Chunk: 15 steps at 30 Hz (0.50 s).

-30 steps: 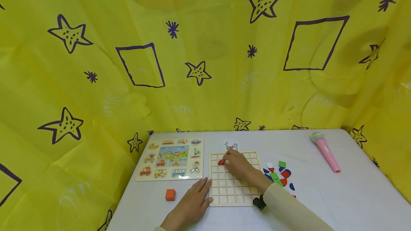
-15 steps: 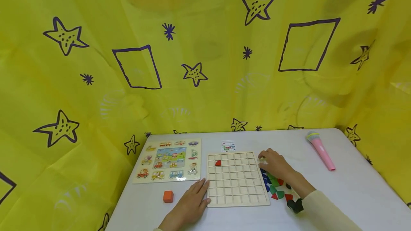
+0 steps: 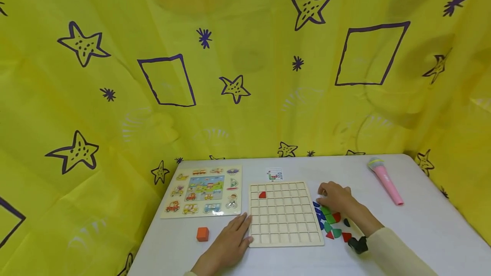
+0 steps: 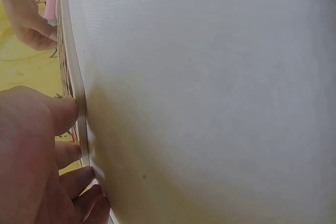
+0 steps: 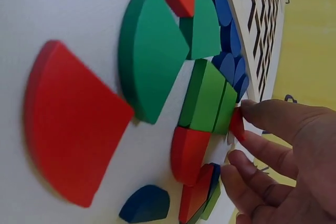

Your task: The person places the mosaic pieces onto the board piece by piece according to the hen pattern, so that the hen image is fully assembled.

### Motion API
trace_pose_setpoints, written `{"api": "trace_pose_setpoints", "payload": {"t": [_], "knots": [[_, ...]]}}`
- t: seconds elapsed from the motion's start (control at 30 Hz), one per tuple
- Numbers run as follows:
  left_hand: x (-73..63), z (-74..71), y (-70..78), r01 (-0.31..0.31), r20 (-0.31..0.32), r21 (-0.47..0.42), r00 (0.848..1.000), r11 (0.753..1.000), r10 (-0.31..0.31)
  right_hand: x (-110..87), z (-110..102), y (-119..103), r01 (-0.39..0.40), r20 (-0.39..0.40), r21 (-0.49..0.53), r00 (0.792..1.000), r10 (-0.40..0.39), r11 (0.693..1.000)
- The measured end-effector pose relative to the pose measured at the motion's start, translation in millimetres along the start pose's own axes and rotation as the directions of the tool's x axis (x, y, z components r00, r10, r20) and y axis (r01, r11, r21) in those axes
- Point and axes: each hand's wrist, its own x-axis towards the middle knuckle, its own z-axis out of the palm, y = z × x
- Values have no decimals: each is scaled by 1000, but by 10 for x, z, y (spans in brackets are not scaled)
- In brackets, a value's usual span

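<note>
A pale wooden grid board (image 3: 285,214) lies flat on the table, with one red quarter-circle piece (image 3: 262,195) in its upper left part. My left hand (image 3: 231,240) rests against the board's left edge, fingers extended and thumb at the corner. Right of the board, my right hand (image 3: 337,199) is over a pile of loose flat pieces. In the right wrist view its thumb and index finger pinch a small red piece (image 5: 237,124), partly hidden by the fingertips. Close by lie green pieces (image 5: 207,98), blue half-round pieces (image 5: 230,38) and larger red pieces (image 5: 73,124).
A small printed picture card (image 3: 274,174) lies behind the board. To the left are a picture puzzle board (image 3: 174,191) and an orange cube (image 3: 203,234). A pink toy microphone (image 3: 389,184) lies at the far right. Yellow patterned cloth (image 3: 245,131) hangs behind the white table.
My right hand has left the red quarter-circle on the board and moved right to the loose pieces, then shifted slightly toward me among them. My left hand stays at the board's edge.
</note>
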Motion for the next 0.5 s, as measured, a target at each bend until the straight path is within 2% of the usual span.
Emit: {"api": "trace_pose_setpoints", "payload": {"t": [0.23,0.5], "knots": [[1,4,11,11,7,1,1000,1000,-11,6,-15,-64,-30,36,-20,999,30,999],[-1,0,20,12,8,6,1000,1000,-12,43,-14,-10,-5,-37,22,999,6,1000]]}}
